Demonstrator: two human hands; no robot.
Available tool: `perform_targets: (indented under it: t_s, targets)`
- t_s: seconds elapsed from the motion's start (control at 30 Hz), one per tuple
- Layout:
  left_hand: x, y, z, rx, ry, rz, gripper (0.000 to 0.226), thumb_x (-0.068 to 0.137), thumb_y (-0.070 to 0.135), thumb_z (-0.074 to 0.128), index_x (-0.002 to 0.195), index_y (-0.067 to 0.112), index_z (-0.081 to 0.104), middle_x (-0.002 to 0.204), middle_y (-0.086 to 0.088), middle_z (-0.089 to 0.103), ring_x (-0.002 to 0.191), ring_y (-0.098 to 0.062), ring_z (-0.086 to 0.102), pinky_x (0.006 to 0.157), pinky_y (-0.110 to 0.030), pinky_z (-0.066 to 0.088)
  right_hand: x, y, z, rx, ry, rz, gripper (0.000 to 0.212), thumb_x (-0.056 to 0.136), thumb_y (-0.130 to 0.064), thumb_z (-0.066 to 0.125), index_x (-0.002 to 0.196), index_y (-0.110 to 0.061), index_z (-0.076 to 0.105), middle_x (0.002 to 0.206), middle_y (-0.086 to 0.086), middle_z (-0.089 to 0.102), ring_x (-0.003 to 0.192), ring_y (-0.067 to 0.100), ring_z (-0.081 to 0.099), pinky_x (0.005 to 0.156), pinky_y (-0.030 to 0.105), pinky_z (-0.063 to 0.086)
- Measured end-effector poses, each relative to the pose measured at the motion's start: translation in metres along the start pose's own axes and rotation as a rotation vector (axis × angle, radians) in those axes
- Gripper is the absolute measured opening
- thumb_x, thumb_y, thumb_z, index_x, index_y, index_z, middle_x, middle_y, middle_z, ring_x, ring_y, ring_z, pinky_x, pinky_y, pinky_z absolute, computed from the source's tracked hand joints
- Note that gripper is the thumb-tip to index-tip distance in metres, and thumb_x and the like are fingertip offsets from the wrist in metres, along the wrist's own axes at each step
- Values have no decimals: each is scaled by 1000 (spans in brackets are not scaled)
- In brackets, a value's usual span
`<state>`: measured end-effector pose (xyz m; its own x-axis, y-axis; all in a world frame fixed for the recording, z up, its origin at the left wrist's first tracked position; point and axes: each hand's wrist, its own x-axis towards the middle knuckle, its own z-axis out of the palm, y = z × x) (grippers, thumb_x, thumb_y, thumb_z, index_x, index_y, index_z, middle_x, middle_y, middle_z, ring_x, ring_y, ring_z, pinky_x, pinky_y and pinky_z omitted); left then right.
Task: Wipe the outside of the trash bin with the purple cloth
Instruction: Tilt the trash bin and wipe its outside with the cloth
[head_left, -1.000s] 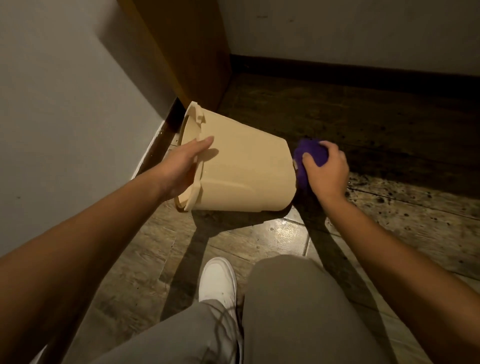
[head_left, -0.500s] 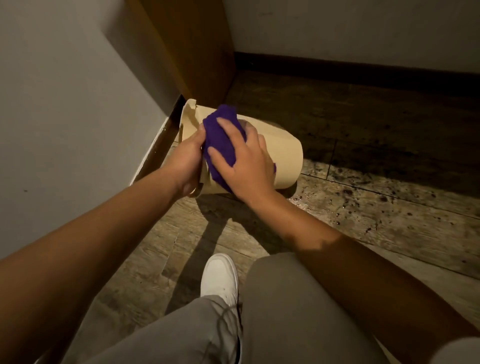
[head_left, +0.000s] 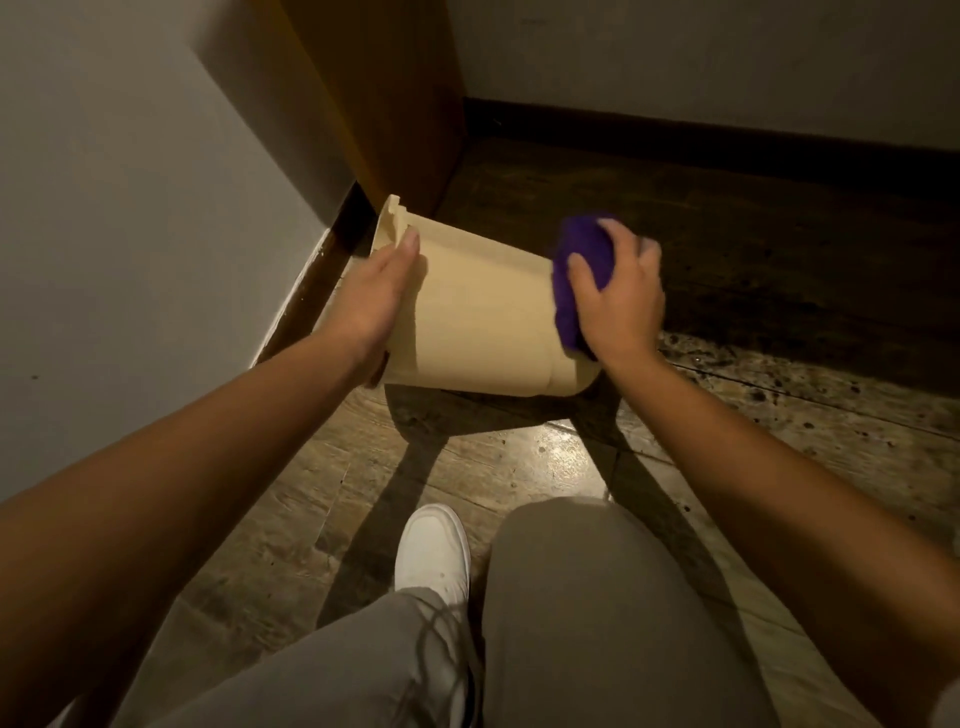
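Observation:
A cream plastic trash bin (head_left: 478, 317) lies tipped on its side, its open rim to the left and its base to the right, lifted slightly off the floor. My left hand (head_left: 371, 301) grips the rim end, fingers over the outer wall. My right hand (head_left: 615, 296) presses a bunched purple cloth (head_left: 579, 270) against the bin's outer wall near the base end. The bin's inside and its base face are hidden.
A grey wall (head_left: 130, 218) with a dark skirting runs along the left. A wooden panel (head_left: 384, 88) stands in the corner behind the bin. The wood-look floor (head_left: 779, 415) is speckled with dark dirt on the right. My white shoe (head_left: 434, 551) and grey trousers are below.
My right hand slid the purple cloth from the bin's rim end, beside my left hand, along the outer wall to the base end. My left hand kept its hold on the rim.

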<state>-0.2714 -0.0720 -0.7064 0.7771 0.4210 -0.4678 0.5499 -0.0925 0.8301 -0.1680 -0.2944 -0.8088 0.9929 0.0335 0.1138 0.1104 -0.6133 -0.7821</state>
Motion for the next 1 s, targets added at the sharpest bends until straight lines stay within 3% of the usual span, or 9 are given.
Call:
perform_targets:
  t_s: [0.1,0.17,0.23,0.4,0.63,0.8,0.9,1.0]
  targets:
    - [1,9,1,6,-130,56,62,100,62,54,158,48,36,140,3,57,116,-23,62,85,-43,56,-6,-43,1,112,-53,-219,54,93,-47,65,144,-30,53,143,10,49,123,26,55,93,32,47]
    - [3,14,2,54,-84,94,60,102,57,53,159,51,32,142,5,55,117,-21,61,83,-40,55,-10,-58,4,111,-94,-285,55,93,-46,65,144,-30,54,144,8,49,124,25,53,91,33,51]
    - [5,14,3,120,-12,137,56,104,55,49,158,49,35,140,5,56,117,-21,61,90,-46,55,-16,-57,6,83,-112,-315,54,93,-46,66,143,-28,55,142,8,50,121,25,55,88,34,54]
    - [13,13,5,100,121,143,53,107,51,45,158,38,41,126,10,60,110,-20,59,95,-49,51,-43,-14,-2,-17,-92,-306,55,85,-42,73,135,-24,58,136,15,50,112,34,60,79,34,53]
    - [24,23,7,68,117,92,52,107,50,46,157,35,44,126,8,60,115,-25,58,108,-61,45,-61,9,-1,-39,-65,-245,55,81,-40,76,130,-23,58,134,15,50,105,33,61,73,33,55]
    - [31,25,3,42,135,58,54,107,50,46,157,31,44,133,2,61,117,-26,59,110,-61,45,-74,31,-5,-97,-84,-323,57,81,-40,78,130,-26,55,132,17,49,107,35,60,72,33,54]
    - [36,26,2,-17,182,6,54,107,48,46,157,29,44,131,0,61,116,-25,59,110,-57,46,-93,52,-3,-150,-165,-388,58,79,-42,76,131,-28,55,131,14,47,107,34,59,73,34,52]
    - [38,25,1,-91,199,-31,50,108,47,47,154,27,49,117,4,64,107,-21,62,98,-49,51,-108,70,7,-239,-391,-380,56,80,-39,81,131,-28,61,130,13,52,107,33,62,76,38,57]
